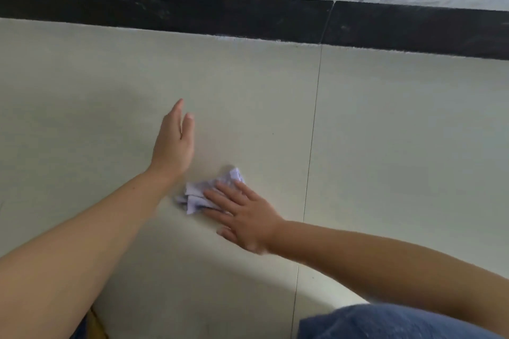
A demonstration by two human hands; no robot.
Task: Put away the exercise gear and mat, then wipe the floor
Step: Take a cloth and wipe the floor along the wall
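Two hands over pale floor [385, 132]. Right hand [245, 217], fingers spread, pressed flat on crumpled white tissue [203, 192], tissue on floor at 7 o'clock of centre. Left hand [173, 143], at 11 o'clock of tissue, flat, fingers together, empty. Black skirting [192, 12] at 12 o'clock.

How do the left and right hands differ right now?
1. The right hand lies flat with its fingers spread on the crumpled white cloth; the left hand touches no cloth and holds nothing.
2. The left hand is turned edge-on with its fingers together and reaches further toward the black baseboard; the right hand is palm-down, nearer the body.
Both are bare and open, over the same pale floor tile.
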